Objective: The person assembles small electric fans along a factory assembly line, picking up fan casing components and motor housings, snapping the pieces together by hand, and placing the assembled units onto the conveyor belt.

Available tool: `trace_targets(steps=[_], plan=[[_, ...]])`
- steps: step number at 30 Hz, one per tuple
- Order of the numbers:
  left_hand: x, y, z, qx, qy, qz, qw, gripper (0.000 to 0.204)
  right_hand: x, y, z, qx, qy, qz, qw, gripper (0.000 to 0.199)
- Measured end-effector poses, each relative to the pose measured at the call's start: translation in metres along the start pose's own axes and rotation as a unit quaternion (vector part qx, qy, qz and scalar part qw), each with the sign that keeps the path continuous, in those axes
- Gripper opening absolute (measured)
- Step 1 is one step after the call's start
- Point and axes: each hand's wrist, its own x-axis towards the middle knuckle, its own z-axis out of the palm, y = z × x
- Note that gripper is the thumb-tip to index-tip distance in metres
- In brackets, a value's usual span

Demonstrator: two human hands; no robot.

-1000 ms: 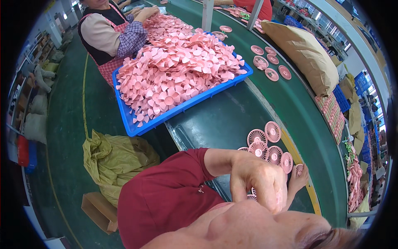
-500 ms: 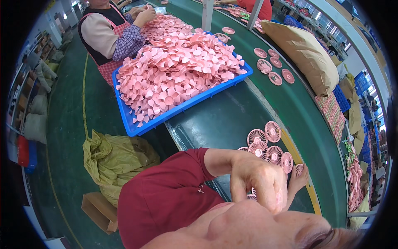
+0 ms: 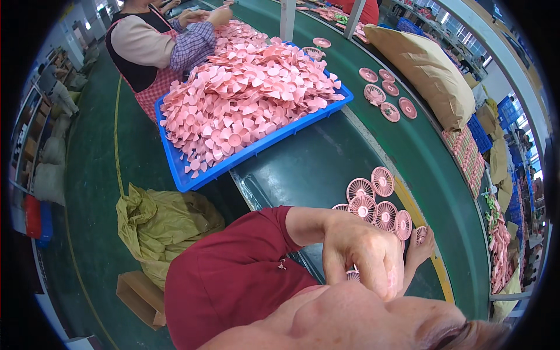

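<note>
My left hand is closed, its fingers curled downward in front of me; whatever they hold is hidden behind the knuckles. Farther right, my right hand is partly covered by the left one. Its fingers are around a small round pink fan grille. Just beyond both hands lie several round pink grilles with radial slots, among them one grille and another farther off. Part of one more grille shows beneath my left hand.
A blue tray heaped with pink fan blades stands ahead on the left. A co-worker works beside it. A green conveyor belt curves past on the right, carrying pink discs. A yellow-green sack lies at the left.
My hands keep nearly the same place and pose. The co-worker's arms have shifted right, one hand lifted with a small pink piece. The whole view has moved slightly.
</note>
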Motion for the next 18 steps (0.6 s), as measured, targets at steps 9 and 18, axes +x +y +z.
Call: trace_targets(steps=[9, 18], plan=[[-0.0002, 0.0015, 0.0001, 0.004, -0.003, -0.002, 1.000, 0.041, 0.0007, -0.0016, -0.0014, 0.002, -0.006, 0.001, 1.000, 0.055], [-0.0011, 0.0027, 0.0004, 0.002, 0.000, -0.008, 1.000, 0.044, 0.0018, -0.0031, -0.0020, 0.005, -0.022, 0.015, 1.000, 0.055]])
